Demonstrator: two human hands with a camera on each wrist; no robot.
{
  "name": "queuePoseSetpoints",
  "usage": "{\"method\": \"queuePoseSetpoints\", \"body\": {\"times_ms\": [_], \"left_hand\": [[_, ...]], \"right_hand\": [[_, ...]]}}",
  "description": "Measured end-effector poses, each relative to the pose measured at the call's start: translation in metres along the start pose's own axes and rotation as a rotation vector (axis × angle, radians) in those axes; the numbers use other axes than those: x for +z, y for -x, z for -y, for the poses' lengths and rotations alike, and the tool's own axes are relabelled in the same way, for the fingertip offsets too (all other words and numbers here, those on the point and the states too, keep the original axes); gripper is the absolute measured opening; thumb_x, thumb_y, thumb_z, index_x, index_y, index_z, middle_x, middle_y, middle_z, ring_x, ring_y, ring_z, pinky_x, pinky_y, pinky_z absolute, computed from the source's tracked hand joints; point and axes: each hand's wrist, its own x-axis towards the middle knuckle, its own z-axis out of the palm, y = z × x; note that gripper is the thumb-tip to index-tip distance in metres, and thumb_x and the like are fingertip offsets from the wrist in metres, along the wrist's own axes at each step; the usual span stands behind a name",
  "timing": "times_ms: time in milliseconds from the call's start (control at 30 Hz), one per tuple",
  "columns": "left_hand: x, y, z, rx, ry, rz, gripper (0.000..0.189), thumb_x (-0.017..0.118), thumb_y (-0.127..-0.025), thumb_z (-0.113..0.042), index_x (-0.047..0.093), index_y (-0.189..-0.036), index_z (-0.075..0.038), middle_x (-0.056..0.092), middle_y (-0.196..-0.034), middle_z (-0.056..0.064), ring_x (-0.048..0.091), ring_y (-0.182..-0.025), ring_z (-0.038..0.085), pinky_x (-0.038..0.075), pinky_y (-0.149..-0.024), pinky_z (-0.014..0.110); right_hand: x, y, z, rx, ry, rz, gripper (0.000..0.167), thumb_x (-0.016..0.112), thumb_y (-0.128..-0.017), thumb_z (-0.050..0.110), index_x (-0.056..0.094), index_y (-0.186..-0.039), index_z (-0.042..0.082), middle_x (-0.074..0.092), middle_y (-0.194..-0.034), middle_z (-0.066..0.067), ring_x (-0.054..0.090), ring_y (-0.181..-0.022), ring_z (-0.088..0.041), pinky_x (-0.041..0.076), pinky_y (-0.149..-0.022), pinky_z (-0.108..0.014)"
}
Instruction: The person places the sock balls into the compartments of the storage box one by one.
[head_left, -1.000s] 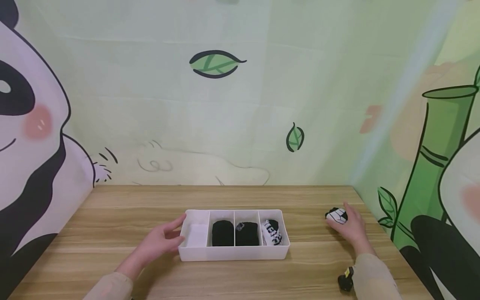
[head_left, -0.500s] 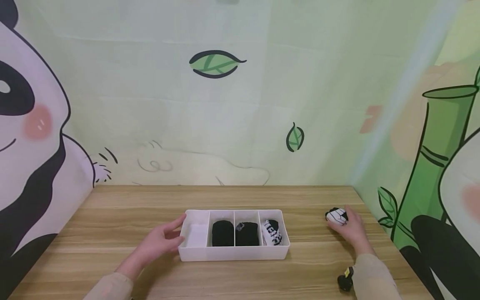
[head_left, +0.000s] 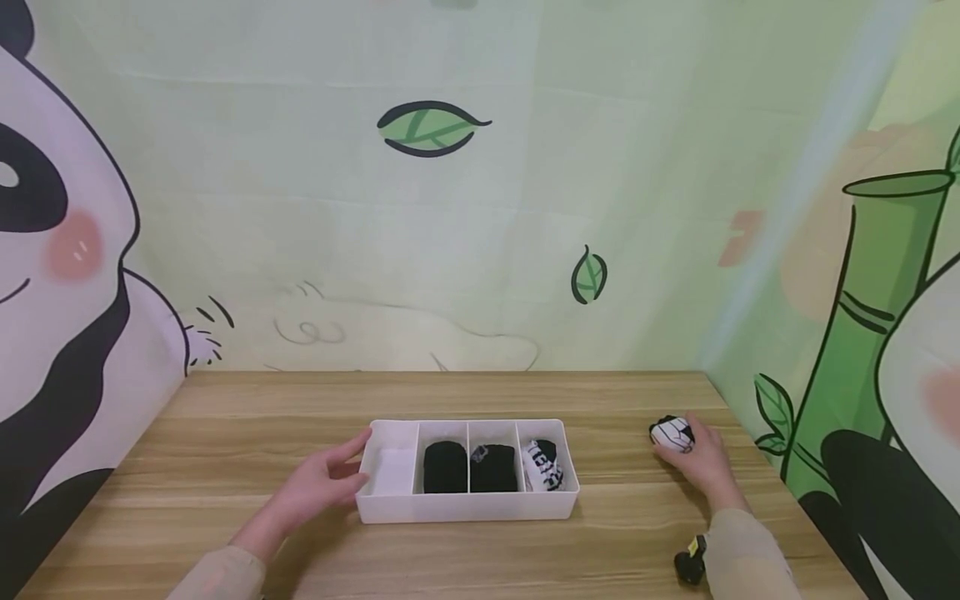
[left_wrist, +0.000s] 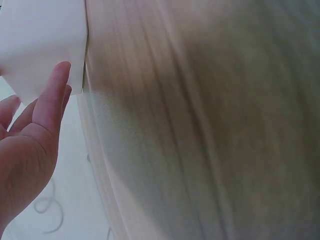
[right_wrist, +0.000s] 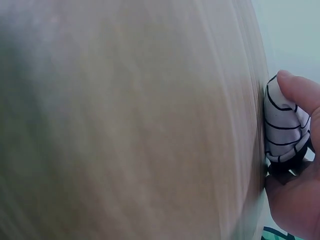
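At the left end of a white divided box [head_left: 465,508], my left hand [head_left: 318,479] rests with spread, mostly straight fingers against the end wall. In the left wrist view, a fingertip touches the box's wall [left_wrist: 30,55]. Two black cloth rolls [head_left: 445,467] fill the middle compartments. A black-and-white patterned cloth roll [head_left: 543,465] lies in the right compartment, and the leftmost one is bare. Far right, my right hand [head_left: 705,458] holds a rolled cloth bundle [head_left: 671,434], white with black lines, at the tabletop. Its thumb lies over the bundle [right_wrist: 284,122] in the right wrist view.
Everything stands on a wood-grain table [head_left: 450,562]. Behind it hangs a pale green backdrop [head_left: 465,250] printed with pandas, leaves and bamboo. A small black device [head_left: 690,562] sits at the right sleeve.
My right hand has shifted very slightly around the bundle. The left hand and the box stay in place.
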Motion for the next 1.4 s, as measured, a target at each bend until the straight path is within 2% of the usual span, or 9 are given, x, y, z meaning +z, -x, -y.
{"method": "queuePoseSetpoints", "body": {"times_ms": [667, 967, 1400], "left_hand": [[0.000, 0.001, -0.002, -0.012, -0.005, 0.002, 0.070, 0.072, -0.092, -0.017, 0.038, -0.153, -0.016, 0.035, -0.155, 0.017, 0.051, -0.128, 0.040, 0.055, -0.091, 0.042], [0.000, 0.001, -0.002, -0.001, -0.005, 0.001, 0.070, 0.073, -0.091, -0.017, 0.039, -0.153, -0.015, 0.036, -0.155, 0.018, 0.052, -0.127, 0.040, 0.055, -0.091, 0.042], [0.000, 0.001, -0.002, -0.005, 0.000, -0.005, 0.070, 0.073, -0.091, -0.016, 0.040, -0.153, -0.014, 0.036, -0.155, 0.018, 0.052, -0.127, 0.040, 0.055, -0.091, 0.041]], "right_hand": [[0.007, 0.005, 0.005, -0.056, 0.076, -0.024, 0.083, 0.072, -0.087, 0.028, 0.030, -0.145, -0.014, 0.030, -0.140, -0.044, 0.034, -0.126, -0.058, 0.033, -0.103, -0.067], [0.010, 0.007, 0.016, -0.092, 0.080, -0.006, 0.083, 0.073, -0.086, 0.030, 0.033, -0.144, -0.014, 0.036, -0.137, -0.043, 0.040, -0.123, -0.056, 0.037, -0.101, -0.066], [0.012, 0.011, 0.046, -0.195, 0.073, 0.007, 0.084, 0.075, -0.085, 0.033, 0.035, -0.147, -0.008, 0.040, -0.140, -0.038, 0.044, -0.124, -0.052, 0.041, -0.099, -0.064]]}}
